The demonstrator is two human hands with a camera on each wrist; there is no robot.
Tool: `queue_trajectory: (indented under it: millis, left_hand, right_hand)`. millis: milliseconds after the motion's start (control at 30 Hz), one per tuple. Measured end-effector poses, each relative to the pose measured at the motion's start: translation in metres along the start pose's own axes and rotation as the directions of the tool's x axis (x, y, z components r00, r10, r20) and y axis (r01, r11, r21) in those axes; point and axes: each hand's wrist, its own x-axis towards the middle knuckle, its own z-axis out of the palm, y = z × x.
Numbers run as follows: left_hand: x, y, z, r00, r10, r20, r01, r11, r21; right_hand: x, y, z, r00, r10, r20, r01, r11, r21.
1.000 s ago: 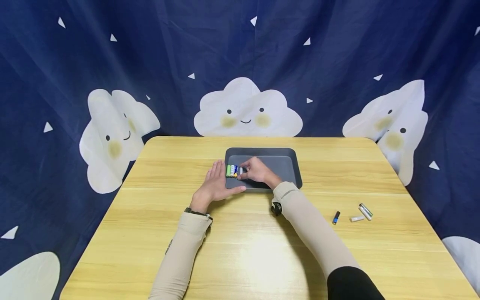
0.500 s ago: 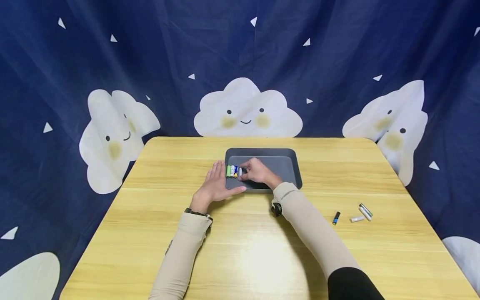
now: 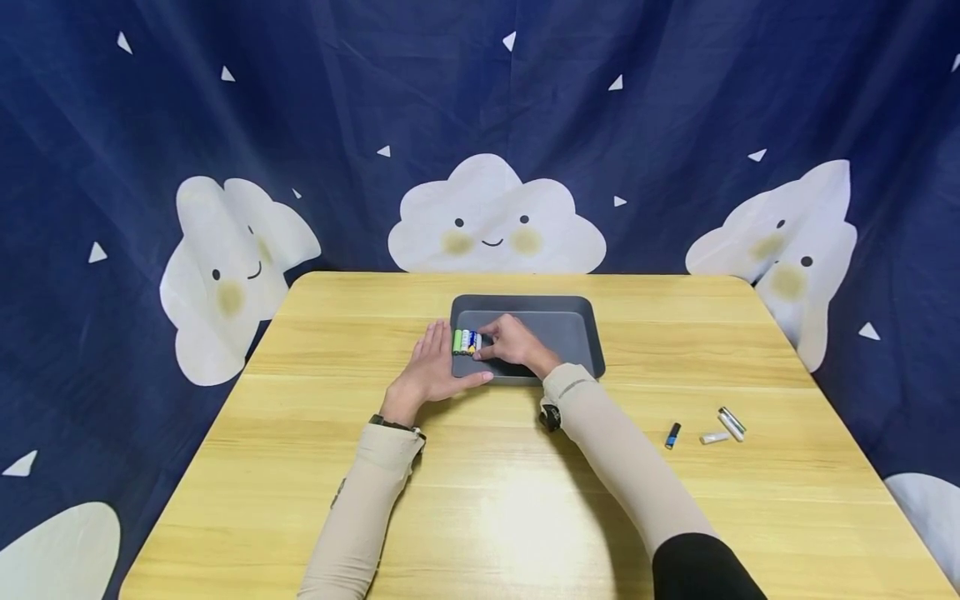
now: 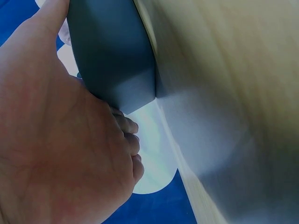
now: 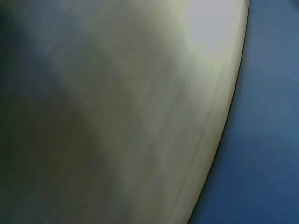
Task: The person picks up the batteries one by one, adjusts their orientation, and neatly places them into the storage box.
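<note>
Inside the dark grey tray [image 3: 566, 337], near its left end, we see a pale battery [image 3: 479, 342] with its long axis running away from the person, parallel to the tray's short sides. The right hand [image 3: 513, 340] pinches it between thumb and finger, one at each end. Just beside it, towards the tray's left wall, a blue battery [image 3: 472, 337], a white battery [image 3: 465, 342] and a green battery [image 3: 457, 342] lie side by side along that same axis; they look too small for us to tell which terminal faces which way.

We find the left hand [image 3: 430, 373] apart from the right, its fingers extended along the tray's left wall and its thumb spread along the near rim.

The tray is a shallow rectangle with rounded corners and smooth, matt walls. It sits on a wooden table [image 3: 525, 467] with pale yellow grain and a glossy patch of light nearer to us than the tray. To the tray's right and nearer to us, a black-and-blue battery [image 3: 672, 435] points mostly away, a loose white battery [image 3: 715, 437] lies nearly crosswise, and a slanted battery pair [image 3: 731, 423] rests close by. Beyond the tray, we see a navy curtain [image 3: 337, 100] printed with clouds.
</note>
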Motion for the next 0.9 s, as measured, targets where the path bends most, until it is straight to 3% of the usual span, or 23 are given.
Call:
queue_trajectory:
  millis: [333,567,900]
  left_hand:
    - [-0.002,0.000,0.000,1.000,0.003,-0.003,-0.003,1.000,-0.008]
    - [-0.001,-0.001,0.000,1.000,-0.001,0.012,0.001,1.000,-0.013]
    - [0.001,0.000,-0.001,0.999,-0.025,0.022,0.025,1.000,-0.016]
  right_hand:
    - [-0.003,-0.003,-0.001,0.999,-0.028,0.020,0.028,1.000,-0.011]
    - [-0.017,-0.008,-0.016,0.998,-0.044,0.044,0.041,0.998,0.056]
    - [-0.058,0.000,-0.063,0.996,-0.017,-0.092,0.023,0.998,0.061]
